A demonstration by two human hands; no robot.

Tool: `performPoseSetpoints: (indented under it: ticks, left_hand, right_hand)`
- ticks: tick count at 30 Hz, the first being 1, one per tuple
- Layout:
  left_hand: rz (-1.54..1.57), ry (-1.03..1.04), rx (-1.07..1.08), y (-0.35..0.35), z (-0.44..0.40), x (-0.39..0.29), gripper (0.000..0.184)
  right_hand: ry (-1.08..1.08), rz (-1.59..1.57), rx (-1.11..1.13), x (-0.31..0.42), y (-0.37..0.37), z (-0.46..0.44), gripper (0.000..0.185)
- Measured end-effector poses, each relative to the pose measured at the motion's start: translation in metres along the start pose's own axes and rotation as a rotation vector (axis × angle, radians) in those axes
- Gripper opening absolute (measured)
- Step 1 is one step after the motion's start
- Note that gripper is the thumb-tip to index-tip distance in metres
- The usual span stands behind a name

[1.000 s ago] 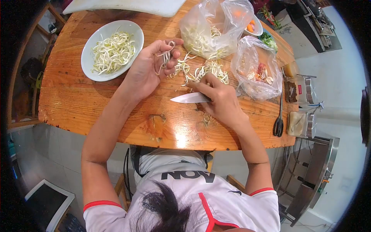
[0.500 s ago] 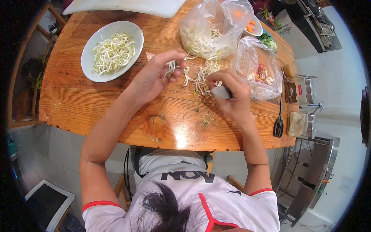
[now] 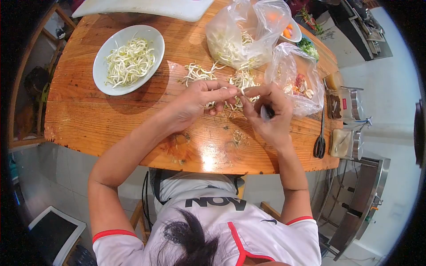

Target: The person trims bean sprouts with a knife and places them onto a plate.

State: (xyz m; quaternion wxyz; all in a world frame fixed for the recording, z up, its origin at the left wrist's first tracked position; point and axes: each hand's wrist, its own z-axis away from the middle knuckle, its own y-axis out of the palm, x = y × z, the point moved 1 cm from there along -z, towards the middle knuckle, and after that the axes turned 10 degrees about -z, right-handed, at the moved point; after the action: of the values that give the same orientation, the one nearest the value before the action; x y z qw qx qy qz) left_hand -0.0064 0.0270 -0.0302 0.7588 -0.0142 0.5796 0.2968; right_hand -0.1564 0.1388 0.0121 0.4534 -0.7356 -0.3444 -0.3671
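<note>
My left hand is closed around bean sprouts, its thumb and forefinger tips meeting the fingertips of my right hand. A knife sits in my right hand, its blade seen foreshortened and mostly hidden by the fingers. Beneath and behind both hands lie loose bean sprouts on the wooden table. To the left stands a white bowl holding more sprouts. A clear plastic bag of sprouts is beyond my hands.
Another plastic bag holds reddish and pale pieces at the right. Black-handled scissors or tongs lie near lidded jars at the right edge. A white board and a bowl of orange pieces are at the back.
Both hands have come together at the fingertips. The knife has turned from pointing left to lying foreshortened in my right hand. Sprouts left of the main pile are now uncovered.
</note>
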Motion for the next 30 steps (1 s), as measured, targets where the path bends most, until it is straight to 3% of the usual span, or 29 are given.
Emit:
performPoseSetpoints:
  ticks: [5,11,18,30]
  left_hand:
    - [0.098,-0.001,0.026,-0.002,0.000,0.003,0.029]
    - [0.135,0.000,0.005,-0.003,0.003,0.000,0.024]
    - [0.100,-0.002,-0.018,-0.006,0.005,-0.006,0.022]
    - [0.090,0.055,-0.010,-0.006,0.003,0.001,0.016]
  right_hand:
    - [-0.292,0.071,0.099,-0.004,0.005,-0.003,0.025]
    - [-0.342,0.134,0.127,-0.008,0.004,-0.003,0.035]
    - [-0.074,-0.181,0.096,-0.006,-0.006,0.001,0.042]
    - [-0.031,0.116,0.156,-0.001,0.001,-0.006,0.025]
